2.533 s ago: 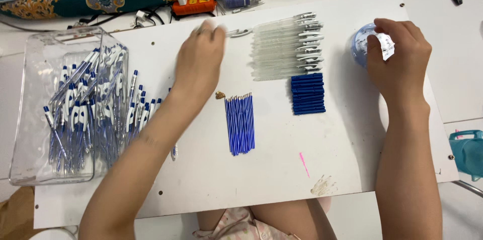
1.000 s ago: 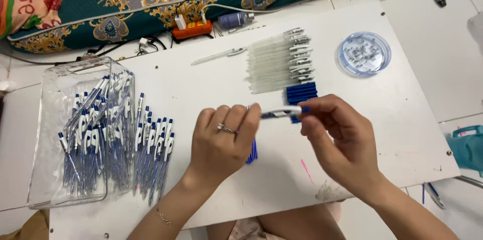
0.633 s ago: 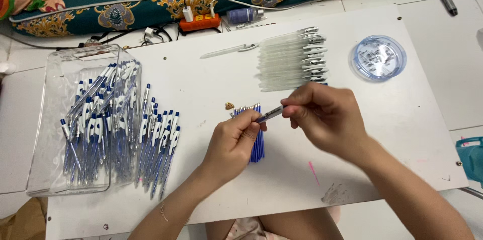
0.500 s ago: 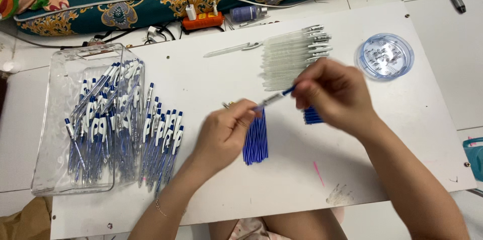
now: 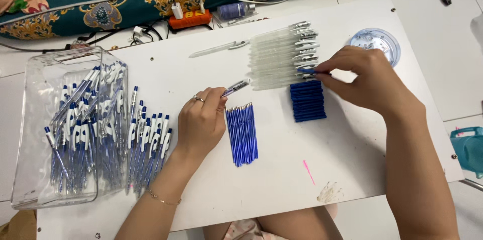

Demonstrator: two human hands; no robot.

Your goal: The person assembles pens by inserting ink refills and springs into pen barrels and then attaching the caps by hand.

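My left hand (image 5: 201, 122) pinches a partly assembled pen (image 5: 235, 88), its tip pointing up and right, just above a bundle of blue refills (image 5: 242, 133). My right hand (image 5: 365, 79) pinches a small blue pen part (image 5: 305, 70) between thumb and finger, at the lower edge of a row of clear pen barrels (image 5: 282, 55). A stack of blue pen parts (image 5: 307, 101) lies right below that hand's fingers. Both hands rest over a white board (image 5: 282, 179).
A clear plastic tray (image 5: 37, 119) at the left holds several finished blue and white pens, with more pens (image 5: 148, 144) beside it. A round clear lid (image 5: 375, 44), a single loose barrel (image 5: 216, 49), an orange power strip (image 5: 188, 18) and a teal object (image 5: 468, 147) are around.
My hands came apart: the right hand moved right to the barrel row and the blue stack, now with a blue part, while the left hand keeps the pen by the refills.
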